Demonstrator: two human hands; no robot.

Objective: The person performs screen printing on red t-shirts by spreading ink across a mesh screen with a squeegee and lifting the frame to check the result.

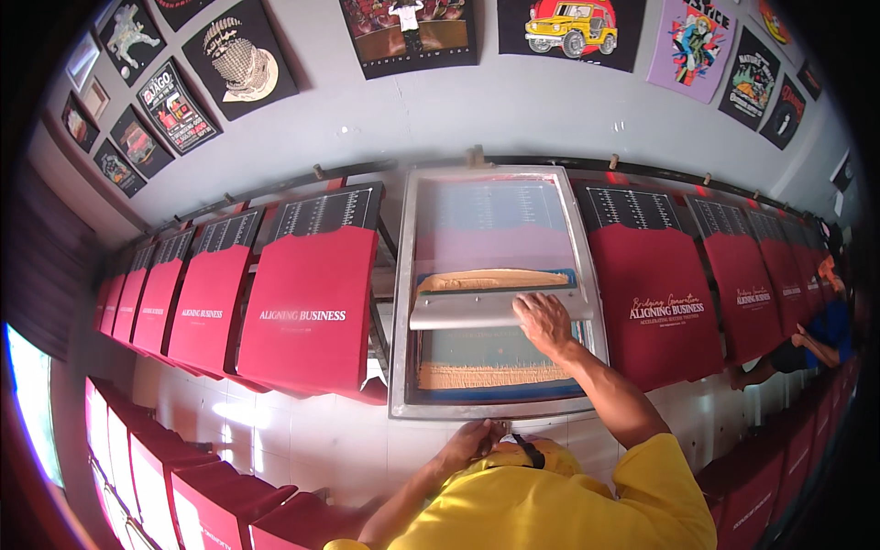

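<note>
One hand (pixel 543 318) — squeegee (pixel 477 309) half-covered.

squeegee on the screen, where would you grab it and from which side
Grip the squeegee along its long metal handle bar, coming from above on the near side. The bar lies crosswise, its blade edge facing the far ink; the right hand rests on its right end, leaving the left half free.

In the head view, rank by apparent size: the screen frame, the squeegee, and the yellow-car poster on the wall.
1. Screen frame, clearly the largest.
2. Squeegee, under the right hand.
3. Yellow-car poster, though it hangs farther away and is cut off, so this is unsure.
</note>
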